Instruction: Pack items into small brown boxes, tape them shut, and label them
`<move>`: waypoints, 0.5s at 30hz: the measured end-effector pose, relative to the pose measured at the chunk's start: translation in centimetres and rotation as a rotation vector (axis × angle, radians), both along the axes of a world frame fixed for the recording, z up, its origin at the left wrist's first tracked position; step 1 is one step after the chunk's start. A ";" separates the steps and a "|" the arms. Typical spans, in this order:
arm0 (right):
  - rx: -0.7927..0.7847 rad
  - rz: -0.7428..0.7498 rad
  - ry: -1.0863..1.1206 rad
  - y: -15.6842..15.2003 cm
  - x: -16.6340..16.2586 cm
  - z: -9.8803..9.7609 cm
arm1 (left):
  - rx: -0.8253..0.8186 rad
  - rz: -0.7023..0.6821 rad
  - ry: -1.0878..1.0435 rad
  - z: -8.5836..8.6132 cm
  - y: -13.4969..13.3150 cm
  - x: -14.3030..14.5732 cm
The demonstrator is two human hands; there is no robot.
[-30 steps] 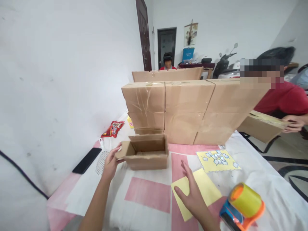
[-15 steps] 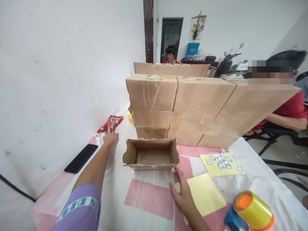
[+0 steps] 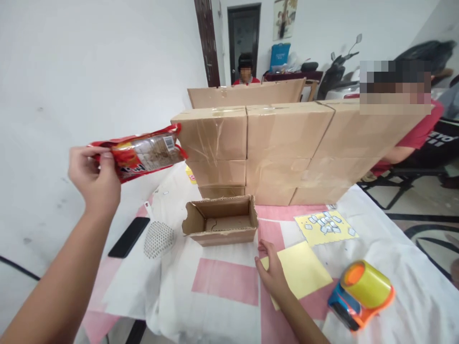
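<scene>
My left hand (image 3: 96, 179) grips one end of a red snack packet (image 3: 147, 153), thumb in front, and holds it up above the table by the wall. The packet's clear window and barcode face me. My right hand (image 3: 271, 270) rests on the table at the edge of a yellow paper sheet (image 3: 304, 274), its fingers loosely curled and apart, with nothing seen in them. Between the hands stands an open cardboard box (image 3: 222, 238) with ragged top edges; its visible inside holds nothing.
Stacked taped cartons (image 3: 287, 138) form a wall behind the box. A black phone (image 3: 129, 237) and a white perforated scoop (image 3: 158, 239) lie left. Right are a yellow sheet with small pieces (image 3: 325, 224) and a tape dispenser (image 3: 362, 294). Two people sit beyond, one in red (image 3: 426, 129).
My left hand has picked the red packet up off the table and raised it to the left, uncovering the perforated scoop. My right hand stays near the yellow sheet. The view has shifted slightly.
</scene>
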State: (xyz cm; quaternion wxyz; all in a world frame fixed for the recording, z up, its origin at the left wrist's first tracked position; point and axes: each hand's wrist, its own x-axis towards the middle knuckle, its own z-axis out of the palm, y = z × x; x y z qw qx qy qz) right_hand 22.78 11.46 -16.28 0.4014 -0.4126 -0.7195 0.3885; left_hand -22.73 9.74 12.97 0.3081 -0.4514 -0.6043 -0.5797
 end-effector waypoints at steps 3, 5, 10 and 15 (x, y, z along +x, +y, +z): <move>0.007 0.007 -0.004 -0.2 0.0 0.1 | 0.179 -0.314 -0.007 -1.5 0.6 6.5; 0.002 0.008 0.000 -0.3 0.1 0.2 | 0.098 -0.450 -0.040 -4.3 1.3 10.5; -0.008 -0.021 0.021 -0.5 0.3 0.4 | -0.085 -0.671 -0.248 -9.1 2.6 15.2; -0.029 -0.007 0.012 -0.6 0.4 0.7 | -0.107 -0.601 -0.395 -8.8 2.8 14.3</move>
